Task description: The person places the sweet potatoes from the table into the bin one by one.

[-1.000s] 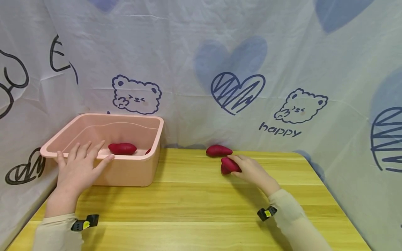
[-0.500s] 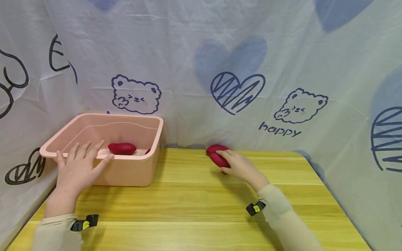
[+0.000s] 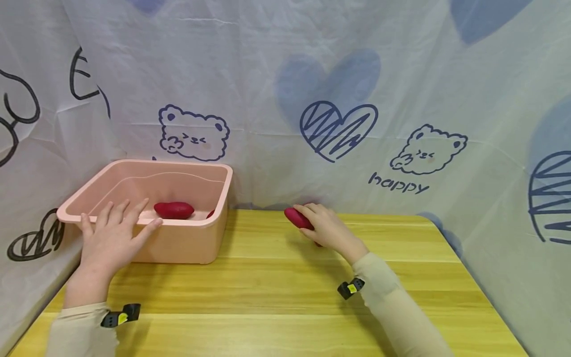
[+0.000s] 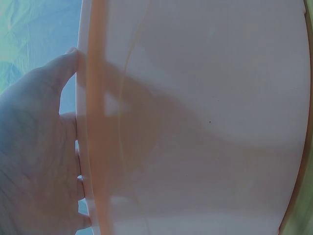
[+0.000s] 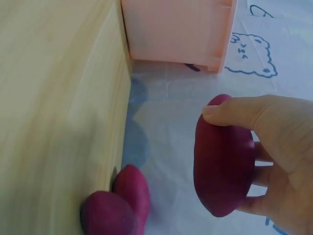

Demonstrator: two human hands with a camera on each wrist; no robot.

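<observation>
My right hand (image 3: 331, 230) grips a dark red sweet potato (image 3: 296, 218) between thumb and fingers, raised over the back of the table. The right wrist view shows the held sweet potato (image 5: 224, 161) lengthwise in the hand. Below it two more lie touching on the table: a rounded sweet potato (image 5: 106, 214) and a pointed sweet potato (image 5: 133, 188). They are mostly hidden in the head view. My left hand (image 3: 109, 240) rests spread on the near rim of a pink plastic bin (image 3: 178, 243). Inside the bin lies a sweet potato (image 3: 175, 210), with part of another beside its right wall.
The yellow wood-grain table (image 3: 250, 297) reaches back to a white cloth (image 3: 267, 163) printed with hearts and bears. The bin stands at the left, near the side cloth (image 3: 40, 163). Each wrist wears a dark strap (image 3: 121, 316).
My right hand has lifted its sweet potato and carried it left, over the sweet potatoes at the table's back. The left hand and the bin have stayed in place.
</observation>
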